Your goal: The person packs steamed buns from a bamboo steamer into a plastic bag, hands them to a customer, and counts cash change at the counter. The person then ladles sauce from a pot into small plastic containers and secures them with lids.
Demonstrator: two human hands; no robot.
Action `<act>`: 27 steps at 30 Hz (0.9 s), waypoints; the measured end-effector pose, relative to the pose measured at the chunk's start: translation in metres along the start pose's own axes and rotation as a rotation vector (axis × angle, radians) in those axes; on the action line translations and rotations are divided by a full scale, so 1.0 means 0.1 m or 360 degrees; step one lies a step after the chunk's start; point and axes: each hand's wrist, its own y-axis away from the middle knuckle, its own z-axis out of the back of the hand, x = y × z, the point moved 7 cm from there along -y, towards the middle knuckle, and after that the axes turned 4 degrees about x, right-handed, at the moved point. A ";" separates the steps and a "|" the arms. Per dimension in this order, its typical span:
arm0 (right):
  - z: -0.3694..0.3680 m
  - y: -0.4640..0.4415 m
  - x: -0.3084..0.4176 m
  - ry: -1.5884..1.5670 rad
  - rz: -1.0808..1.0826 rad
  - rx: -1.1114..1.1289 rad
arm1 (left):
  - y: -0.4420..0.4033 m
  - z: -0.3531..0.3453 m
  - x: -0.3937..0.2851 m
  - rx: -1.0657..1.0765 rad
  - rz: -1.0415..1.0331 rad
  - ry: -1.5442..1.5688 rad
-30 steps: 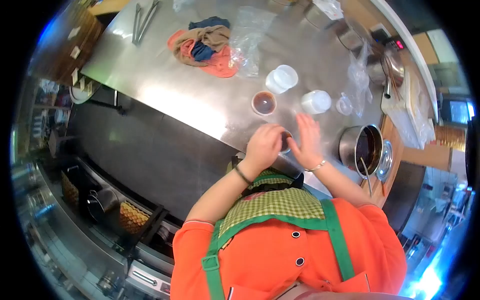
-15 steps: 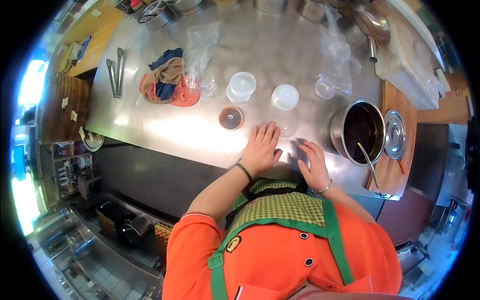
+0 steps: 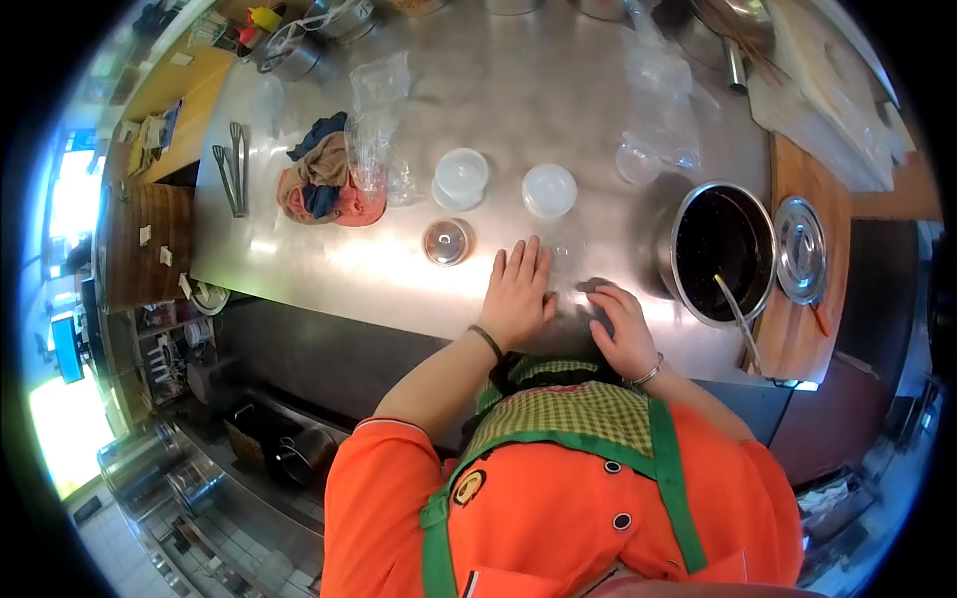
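Observation:
My left hand (image 3: 515, 297) lies with its fingers stretched out over the steel table near its front edge. Right beside its fingertips is a faint clear round lid (image 3: 566, 251). To the right, my right hand (image 3: 622, 329) is held with fingers slightly bent and apart, holding nothing visible. A small round tub of brown sauce (image 3: 447, 242) stands just left of my left fingertips. Beyond the hands are a stack of translucent round tubs or lids (image 3: 461, 177) and another such stack (image 3: 549, 190).
At right stands a steel pot (image 3: 678, 261) of dark sauce with a ladle (image 3: 740, 324) in it. A metal lid (image 3: 800, 249) rests on a wooden board (image 3: 837, 214). Crumpled cloths (image 3: 324, 174), a plastic bag (image 3: 379, 125) and tongs (image 3: 231, 169) lie to the left.
The camera view has shifted slightly, so the table items appear further left and the pot a little further right. Both hands look almost the same as before.

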 end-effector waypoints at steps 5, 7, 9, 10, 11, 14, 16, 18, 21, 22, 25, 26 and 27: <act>0.01 0.11 -0.04 0.0054 0.0059 0.0027 | -0.05 0.24 -0.07 -0.0204 -0.0096 0.0405; 0.07 0.13 -0.01 0.0075 0.0054 -0.0008 | 0.06 0.31 0.00 -0.0258 -0.0051 0.0457; 0.12 0.14 -0.03 0.0083 0.0061 -0.0047 | 0.17 0.38 0.05 -0.0327 0.0009 0.0505; 0.12 0.15 -0.07 0.0113 0.0072 -0.0081 | 0.23 0.35 0.06 -0.0213 0.0053 0.0404; 0.12 0.17 -0.07 0.0111 0.0076 -0.0078 | 0.30 0.32 0.07 -0.0099 0.0105 0.0304; 0.10 0.19 -0.08 0.0125 0.0064 -0.0104 | 0.41 0.21 0.16 -0.0171 -0.0019 0.0394; 0.05 0.22 -0.09 0.0144 0.0050 -0.0069 | 0.43 0.11 0.23 -0.0192 -0.0024 0.0432; 0.03 0.24 -0.08 0.0143 0.0066 -0.0067 | 0.41 0.25 0.29 -0.0224 -0.0028 0.0448; 0.03 0.24 -0.04 0.0141 0.0061 -0.0068 | 0.41 0.58 0.43 -0.0475 0.0043 0.0375; 0.04 0.24 -0.04 0.0145 0.0047 -0.0069 | 0.38 0.69 0.58 -0.0565 0.0111 0.0324; 0.05 0.24 -0.02 0.0147 0.0050 -0.0104 | 0.33 0.71 0.99 -0.0631 0.0242 0.0246; 0.06 0.22 0.00 0.0154 0.0057 -0.0117 | 0.30 0.69 1.10 -0.0601 0.0302 0.0213; 0.07 0.20 0.04 0.0148 0.0077 -0.0122 | 0.29 0.67 1.16 -0.0613 0.0289 0.0213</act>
